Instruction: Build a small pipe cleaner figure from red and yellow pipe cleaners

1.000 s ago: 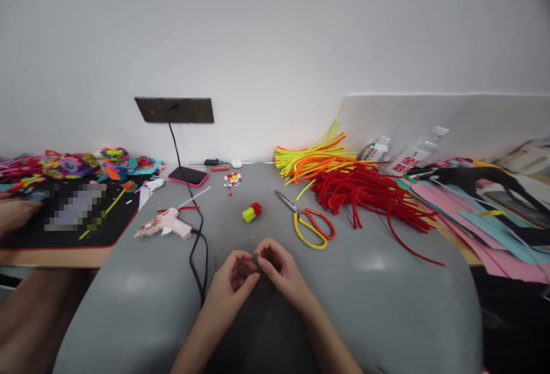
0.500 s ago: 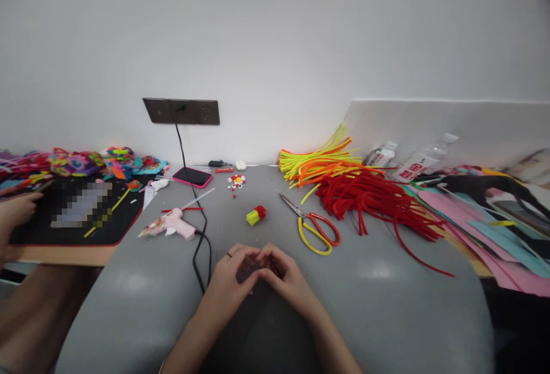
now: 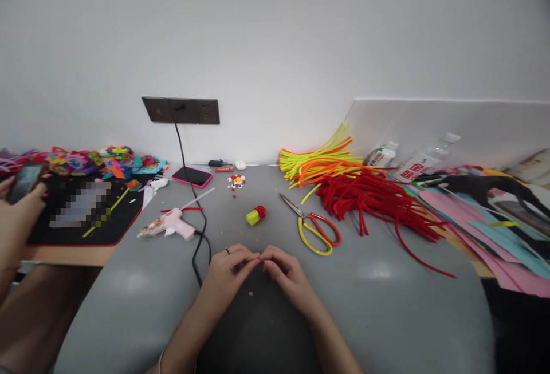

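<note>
Bundle (image 3: 256, 215) nearby, left fingers (image 3: 246, 255) pinched (contents unclear)

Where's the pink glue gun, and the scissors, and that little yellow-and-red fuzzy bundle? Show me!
Glue gun (image 3: 177, 221): head view, on its pink body.
Scissors (image 3: 301, 216): head view, on the pivot between blades and handles.
Fuzzy bundle (image 3: 256, 215): head view, near where yellow meets red.

I face a pale wall (image 3: 275, 30) across the top of the frame, a dark socket plate (image 3: 195, 111) left of centre; below me spreads a grey table (image 3: 399, 322), soft glare (image 3: 373, 271) at lower right, a wooden desk (image 3: 73, 255) at lower left
</note>
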Demonstrator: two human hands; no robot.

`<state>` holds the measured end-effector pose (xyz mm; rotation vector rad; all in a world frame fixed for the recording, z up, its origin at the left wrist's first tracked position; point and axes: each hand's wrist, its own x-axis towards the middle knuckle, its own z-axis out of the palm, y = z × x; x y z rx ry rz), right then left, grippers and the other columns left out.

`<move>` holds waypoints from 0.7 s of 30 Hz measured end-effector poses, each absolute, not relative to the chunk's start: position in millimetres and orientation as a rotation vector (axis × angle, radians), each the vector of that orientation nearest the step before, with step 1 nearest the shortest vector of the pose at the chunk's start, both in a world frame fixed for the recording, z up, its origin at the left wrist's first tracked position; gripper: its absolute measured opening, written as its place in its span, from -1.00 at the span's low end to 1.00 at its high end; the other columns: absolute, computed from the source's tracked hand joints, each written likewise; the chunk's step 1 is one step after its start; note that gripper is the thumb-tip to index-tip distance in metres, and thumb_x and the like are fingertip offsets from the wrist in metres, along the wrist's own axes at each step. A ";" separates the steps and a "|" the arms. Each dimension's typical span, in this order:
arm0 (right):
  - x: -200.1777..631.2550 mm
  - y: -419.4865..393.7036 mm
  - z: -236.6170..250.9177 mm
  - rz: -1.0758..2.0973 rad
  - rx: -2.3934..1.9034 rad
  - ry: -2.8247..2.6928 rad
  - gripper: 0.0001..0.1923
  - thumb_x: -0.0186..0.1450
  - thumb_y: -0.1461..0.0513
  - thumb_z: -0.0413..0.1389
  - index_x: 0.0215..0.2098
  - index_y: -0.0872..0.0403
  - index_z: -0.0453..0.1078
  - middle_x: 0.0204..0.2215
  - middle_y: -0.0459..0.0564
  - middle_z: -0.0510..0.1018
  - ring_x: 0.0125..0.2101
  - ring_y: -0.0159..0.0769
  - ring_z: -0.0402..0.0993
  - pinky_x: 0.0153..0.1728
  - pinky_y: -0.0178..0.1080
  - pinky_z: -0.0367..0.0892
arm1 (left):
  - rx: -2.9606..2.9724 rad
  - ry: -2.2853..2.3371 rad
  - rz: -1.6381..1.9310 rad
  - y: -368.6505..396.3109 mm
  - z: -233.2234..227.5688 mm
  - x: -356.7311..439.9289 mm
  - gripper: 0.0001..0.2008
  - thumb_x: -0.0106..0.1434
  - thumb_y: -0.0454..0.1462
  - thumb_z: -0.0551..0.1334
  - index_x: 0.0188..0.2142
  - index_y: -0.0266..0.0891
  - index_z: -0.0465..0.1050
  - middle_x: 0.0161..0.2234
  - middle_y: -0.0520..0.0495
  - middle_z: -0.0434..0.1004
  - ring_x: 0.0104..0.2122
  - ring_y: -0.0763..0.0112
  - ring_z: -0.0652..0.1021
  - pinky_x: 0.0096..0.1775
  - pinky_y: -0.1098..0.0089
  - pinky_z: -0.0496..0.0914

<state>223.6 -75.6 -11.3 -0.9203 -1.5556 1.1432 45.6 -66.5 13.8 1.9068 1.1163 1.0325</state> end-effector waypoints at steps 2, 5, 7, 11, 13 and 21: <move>223.8 -75.3 -11.5 1.167 -0.918 -1.534 -0.70 0.35 0.04 0.05 -0.34 0.06 0.48 -0.49 -0.09 0.39 -0.49 -0.36 0.28 -0.44 -0.32 0.18 | 1.884 1.126 1.010 -67.6 16.1 46.3 -0.86 0.28 -0.28 0.21 -0.32 -0.16 0.57 -0.36 -0.06 0.59 -0.35 0.39 0.56 -0.35 0.44 0.39; 223.8 -75.3 -10.7 1.181 -0.922 -1.515 -0.69 0.32 0.01 0.09 -0.34 0.06 0.50 -0.51 -0.10 0.40 -0.49 -0.36 0.29 -0.44 -0.32 0.18 | 1.847 1.145 0.982 -68.2 19.6 48.3 -0.84 0.30 -0.26 0.18 -0.36 -0.17 0.54 -0.36 -0.05 0.57 -0.35 0.39 0.53 -0.37 0.45 0.35; 223.9 -75.7 -9.8 1.184 -0.929 -1.516 -0.68 0.32 0.01 0.09 -0.33 0.06 0.51 -0.51 -0.09 0.41 -0.49 -0.36 0.29 -0.43 -0.31 0.18 | 1.836 1.157 0.966 -68.0 21.0 49.4 -0.82 0.31 -0.25 0.16 -0.38 -0.19 0.51 -0.38 -0.04 0.54 -0.35 0.39 0.52 -0.38 0.46 0.32; 225.2 -76.2 -10.0 1.240 -0.941 -1.481 -0.62 0.36 -0.01 0.02 -0.19 0.07 0.52 -0.50 -0.08 0.42 -0.52 -0.38 0.26 -0.45 -0.32 0.19 | 1.742 1.175 1.037 -67.8 21.4 47.7 -0.79 0.34 -0.19 0.12 -0.37 -0.22 0.42 -0.38 -0.03 0.45 -0.36 0.40 0.46 -0.36 0.45 0.29; 225.9 -76.0 -11.5 1.276 -0.949 -1.437 -0.57 0.37 -0.04 -0.01 -0.12 0.09 0.50 -0.50 -0.08 0.41 -0.54 -0.41 0.23 -0.47 -0.33 0.17 | 1.599 1.169 1.122 -67.9 21.5 44.1 -0.74 0.37 -0.14 0.06 -0.36 -0.23 0.37 -0.40 -0.01 0.40 -0.42 0.43 0.42 -0.38 0.45 0.29; 223.6 -76.2 -18.2 1.333 -0.898 -1.400 -0.58 0.24 -0.08 0.16 -0.20 0.10 0.44 -0.48 -0.10 0.37 -0.47 -0.39 0.26 -0.42 -0.34 0.18 | 1.493 0.958 0.867 -68.8 22.8 38.2 -0.65 0.33 -0.08 0.13 -0.47 -0.27 0.37 -0.50 0.02 0.33 -0.48 0.47 0.36 -0.43 0.47 0.27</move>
